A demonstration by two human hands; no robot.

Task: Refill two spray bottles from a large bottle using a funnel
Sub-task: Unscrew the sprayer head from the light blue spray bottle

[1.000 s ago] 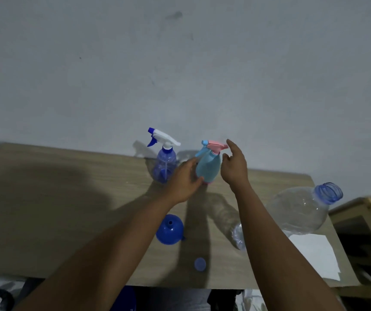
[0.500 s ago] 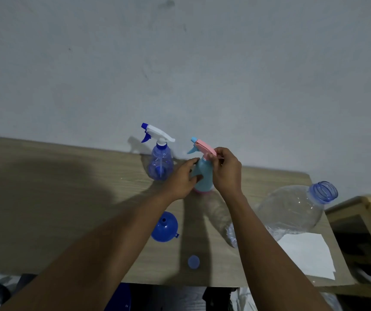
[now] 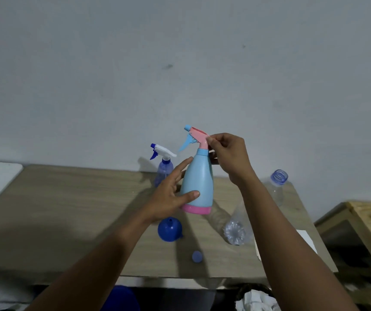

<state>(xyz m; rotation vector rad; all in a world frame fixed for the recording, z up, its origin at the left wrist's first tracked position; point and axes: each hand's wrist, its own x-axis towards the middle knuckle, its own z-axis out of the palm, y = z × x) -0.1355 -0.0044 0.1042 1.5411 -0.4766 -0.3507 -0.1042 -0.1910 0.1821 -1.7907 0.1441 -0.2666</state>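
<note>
A: Item one, far left?

B: Table, pale wood, set against a grey wall. Its left part was bare.

A: Next?

B: Clear blue sprayer, white head, upright at the table's back edge, partly behind the left hand.

A: That hand's state?

B: Open, fingers spread; thumb and fingertips pressed the lower body of the pale sprayer. A loose cradle, not a closed grip.

A: The pale sprayer's place?

B: Lifted off the table, nearly upright, pink base and pink head, trigger pointing left.

A: Beneath it?

B: Funnel, blue, on the table with spout up. Cap, blue, nearer the front edge.

A: Right hand?

B: Fingers pinched shut on the pink head and collar.

A: Farther right?

B: Large bottle, clear, uncapped, lying on its side, partly hidden by the right forearm. Paper, white, beside it. Wooden crate past the table.
</note>
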